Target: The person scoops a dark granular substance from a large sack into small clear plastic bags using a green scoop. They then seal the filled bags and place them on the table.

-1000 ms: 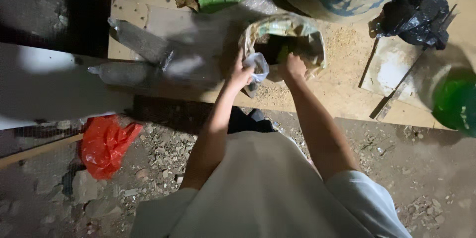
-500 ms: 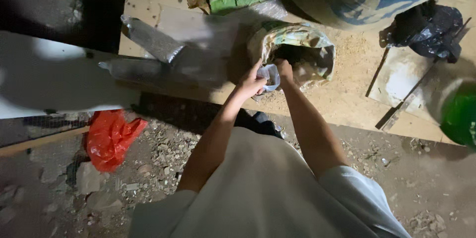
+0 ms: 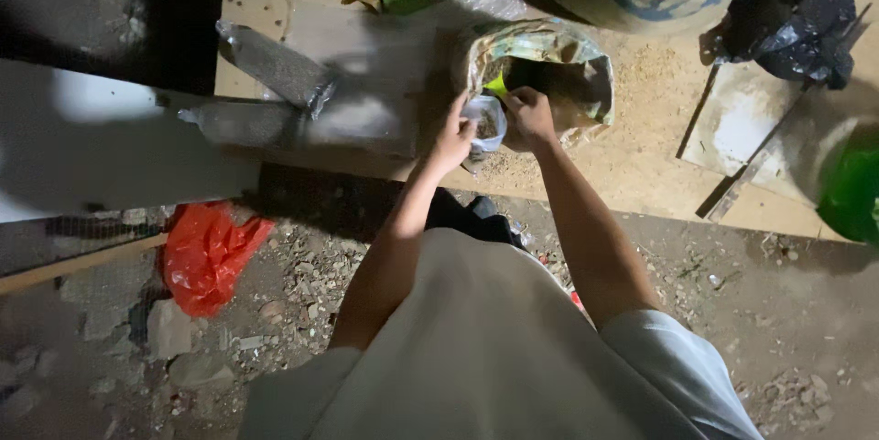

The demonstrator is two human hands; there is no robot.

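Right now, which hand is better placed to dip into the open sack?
Right, probably. The right hand sits at the mouth of the open sack, while the left hand holds the small clear bag open beside it.

A crumpled red plastic bag lies on the rubble-strewn floor. On the wooden platform, a black plastic bag sits by a pale flat board, with a green container at the right edge.
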